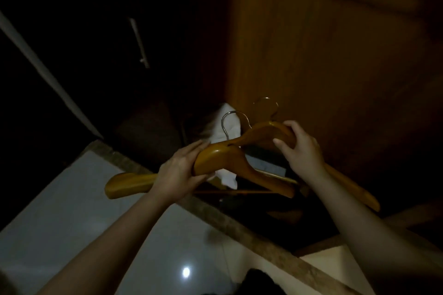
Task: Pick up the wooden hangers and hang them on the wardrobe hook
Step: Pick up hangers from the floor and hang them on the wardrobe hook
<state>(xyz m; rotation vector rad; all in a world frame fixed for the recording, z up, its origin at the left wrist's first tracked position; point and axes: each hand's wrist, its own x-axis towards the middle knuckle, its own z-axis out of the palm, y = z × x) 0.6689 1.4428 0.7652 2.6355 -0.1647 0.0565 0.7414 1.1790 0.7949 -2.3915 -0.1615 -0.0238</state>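
Between both hands: two wooden hangers [230, 163], long axes crosswise.
Left hand [178, 172] grips one, right hand [299, 148] the other; hook unseen.

A dim room: glossy pale floor [72, 211] reflecting a light, brown wooden wardrobe panel [323, 55], dark door [107, 31].

wooden hangers [230, 160] between left hand [178, 172] and right hand [300, 151], cloth [230, 127] behind
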